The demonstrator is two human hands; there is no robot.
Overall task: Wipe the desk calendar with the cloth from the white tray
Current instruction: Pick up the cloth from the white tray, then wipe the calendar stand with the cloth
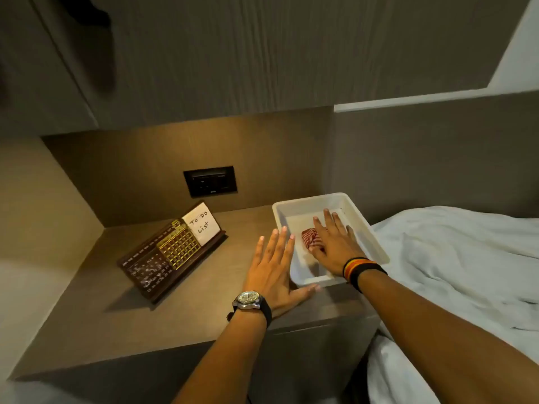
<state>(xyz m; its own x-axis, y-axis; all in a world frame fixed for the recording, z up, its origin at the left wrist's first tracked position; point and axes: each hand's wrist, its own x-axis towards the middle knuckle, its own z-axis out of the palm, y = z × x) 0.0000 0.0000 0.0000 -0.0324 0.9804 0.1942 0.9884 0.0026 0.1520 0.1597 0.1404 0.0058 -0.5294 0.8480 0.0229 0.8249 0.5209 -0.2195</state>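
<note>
A dark wooden desk calendar (169,255) with a gold grid and a "To Do List" note leans on the bedside shelf at the left. To its right stands the white tray (303,208), holding a crumpled red-and-white striped cloth (309,238). My right hand (335,246) reaches into the tray, fingers spread, resting over the cloth's right side without closing on it. My left hand (274,266), wearing a watch, lies flat and spread on the shelf against the tray's left front corner.
A black wall socket (210,181) sits in the back panel behind the calendar. A bed with a white sheet (455,272) adjoins the shelf on the right. Cabinet panels hang overhead, and a side wall closes the niche at the left.
</note>
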